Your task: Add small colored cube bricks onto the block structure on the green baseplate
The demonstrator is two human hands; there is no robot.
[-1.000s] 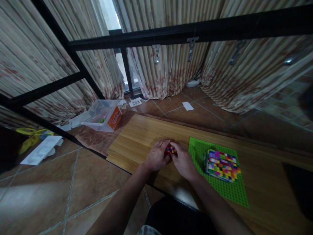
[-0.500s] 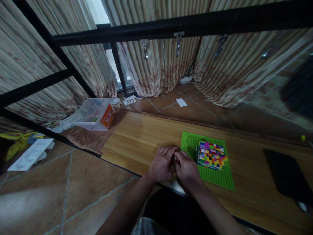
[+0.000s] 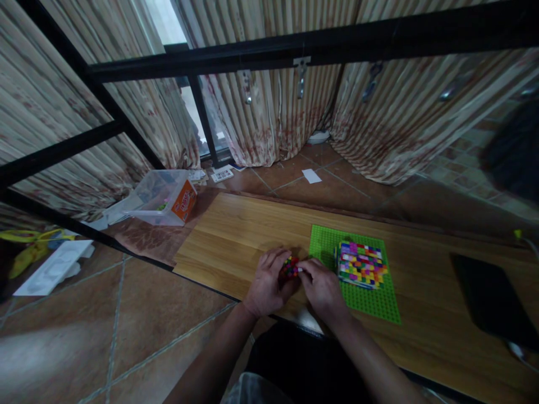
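Over the wooden board, my left hand is curled round a handful of small toy bricks, mostly red with some yellow, green and dark ones. The thumb and fingers of my right hand are pinched together at the right side of these bricks. A tiny white brick shows at those fingertips. Just right of my right hand lies a green studded baseplate. On it stands a block of many-coloured bricks, built up in layers.
The wooden board carries a dark flat device with a cable at the right. Beyond its left end, a clear plastic box with an orange label holds a few bricks. A black metal rail crosses in front of curtains.
My hands have drawn slightly apart, and the bricks in my left hand now show. My right fingertips stay pinched beside them. The view has shifted slightly.
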